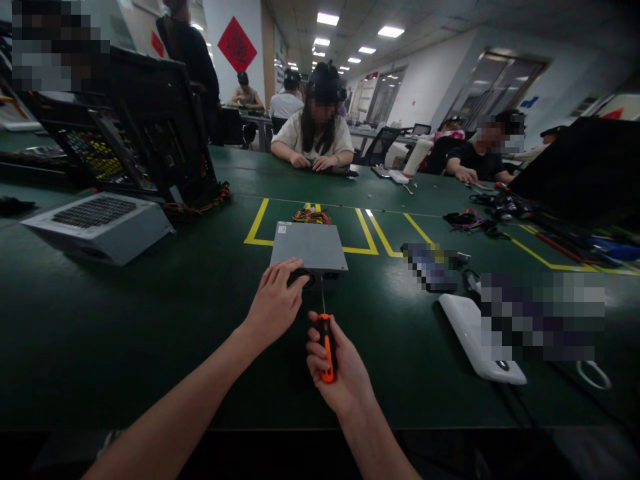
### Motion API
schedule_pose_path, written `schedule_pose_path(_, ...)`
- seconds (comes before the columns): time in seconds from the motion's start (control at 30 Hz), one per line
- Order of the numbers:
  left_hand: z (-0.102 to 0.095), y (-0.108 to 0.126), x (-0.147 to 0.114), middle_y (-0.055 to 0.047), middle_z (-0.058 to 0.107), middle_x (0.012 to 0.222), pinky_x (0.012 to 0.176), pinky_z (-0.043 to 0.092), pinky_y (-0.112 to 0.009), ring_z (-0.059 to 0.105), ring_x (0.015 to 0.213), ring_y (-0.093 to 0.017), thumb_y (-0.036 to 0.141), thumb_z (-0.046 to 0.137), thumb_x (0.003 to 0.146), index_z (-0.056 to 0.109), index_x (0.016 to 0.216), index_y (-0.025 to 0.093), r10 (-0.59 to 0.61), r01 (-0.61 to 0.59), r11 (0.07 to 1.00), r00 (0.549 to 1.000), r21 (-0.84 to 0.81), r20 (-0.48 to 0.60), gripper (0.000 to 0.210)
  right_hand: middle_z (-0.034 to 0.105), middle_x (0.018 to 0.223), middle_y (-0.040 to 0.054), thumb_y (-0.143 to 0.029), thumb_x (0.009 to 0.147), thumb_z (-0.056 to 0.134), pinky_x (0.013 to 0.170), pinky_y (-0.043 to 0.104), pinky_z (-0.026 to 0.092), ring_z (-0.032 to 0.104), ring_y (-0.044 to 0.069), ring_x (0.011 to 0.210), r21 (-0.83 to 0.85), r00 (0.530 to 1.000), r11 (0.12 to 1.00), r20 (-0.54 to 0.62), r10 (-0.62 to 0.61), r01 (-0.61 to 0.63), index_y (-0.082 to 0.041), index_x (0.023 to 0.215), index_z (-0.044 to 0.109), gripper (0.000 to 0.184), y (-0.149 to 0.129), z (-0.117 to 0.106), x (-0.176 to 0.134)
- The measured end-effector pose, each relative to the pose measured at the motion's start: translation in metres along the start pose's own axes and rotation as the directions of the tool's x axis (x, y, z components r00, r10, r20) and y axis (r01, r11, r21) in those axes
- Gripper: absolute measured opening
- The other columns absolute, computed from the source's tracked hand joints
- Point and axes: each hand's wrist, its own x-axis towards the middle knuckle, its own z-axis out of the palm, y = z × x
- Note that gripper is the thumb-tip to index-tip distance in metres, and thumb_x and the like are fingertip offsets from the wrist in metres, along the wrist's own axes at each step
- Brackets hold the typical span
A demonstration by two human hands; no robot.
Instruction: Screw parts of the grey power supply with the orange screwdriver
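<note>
centrally, one grey metal box [310, 243], lying flat on the green table [200, 313], just beyond both hands. one screwdriver [326, 343], black and orange, its shaft reaching the box's near face; tip contact cannot be told. right hand [345, 367]: closed fully around the handle, short of the box. left hand [277, 293]: half curled at the box's near left corner, touching; firmness of hold cannot be told. behind the box, one bundle of coloured cables [313, 215].

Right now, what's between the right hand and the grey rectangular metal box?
The thin metal shaft of the orange-and-black screwdriver; the head view shows it.
</note>
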Motion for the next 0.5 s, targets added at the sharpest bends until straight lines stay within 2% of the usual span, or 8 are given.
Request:
schedule_pose_path(0.1,0.0017,-0.0017,-0.0003,-0.009,0.045,0.121,0.103,0.029,-0.044,0.036,0.120,-0.022,0.010,0.044,0.081,0.055,0.105,0.019,0.001,-0.002,1.000,1.000,-0.030,-0.022,0.028,0.046,0.060,-0.0013,-0.025,0.090,0.036,0.029,0.007,0.021,0.029,-0.001,0.037,0.081,1.000,0.997,0.022,-0.017,0.015,-0.010,0.079,0.052,0.024,-0.0009,-0.0002,-0.0023)
schedule_pose_path(0.2,0.0034,-0.0039,-0.0008,-0.009,0.045,0.121,0.103,0.030,-0.046,0.036,0.121,-0.022,0.010,0.043,0.081,0.054,0.104,0.019,0.009,-0.011,0.999,0.999,-0.054,-0.037,0.028,0.045,0.060,-0.0017,-0.023,0.090,0.036,0.031,0.006,0.025,0.030,-0.001,0.039,0.125,1.000,0.992,0.025,-0.008,0.005,-0.009,0.077,0.052,0.024,-0.0002,-0.0016,-0.0035)
schedule_pose_path(0.33,0.0042,-0.0062,-0.0010,-0.009,0.043,0.122,0.104,0.028,-0.045,0.033,0.123,-0.022,0.009,0.042,0.081,0.053,0.105,0.018,0.023,-0.025,0.998,0.999,-0.057,-0.038,0.028,0.046,0.059,-0.0016,-0.029,0.090,0.035,0.033,0.008,0.030,0.035,0.001,0.040,0.038,1.000,0.999,0.010,0.030,-0.030,-0.009,0.087,0.055,0.028,0.0008,-0.0027,-0.0019)
schedule_pose_path(0.43,0.0037,-0.0072,-0.0010,-0.009,0.043,0.123,0.105,0.027,-0.045,0.030,0.125,-0.022,0.009,0.041,0.082,0.053,0.105,0.018,0.026,-0.028,0.998,0.999,-0.057,-0.038,0.028,0.047,0.060,-0.0009,-0.030,0.090,0.035,0.032,0.009,0.026,0.033,0.001,0.040,0.010,0.999,1.000,0.041,0.004,-0.004,-0.009,0.089,0.056,0.029,0.0010,-0.0018,-0.0017)
schedule_pose_path(0.5,0.0032,-0.0077,-0.0010,-0.009,0.043,0.123,0.105,0.027,-0.044,0.030,0.126,-0.022,0.008,0.040,0.082,0.053,0.106,0.018,0.030,-0.032,0.998,0.999,-0.059,-0.036,0.028,0.047,0.061,-0.0005,-0.029,0.089,0.038,0.031,0.009,0.023,0.031,0.001,0.039,0.025,0.999,1.000,0.051,-0.020,0.019,-0.010,0.083,0.055,0.027,0.0013,-0.0012,-0.0027)
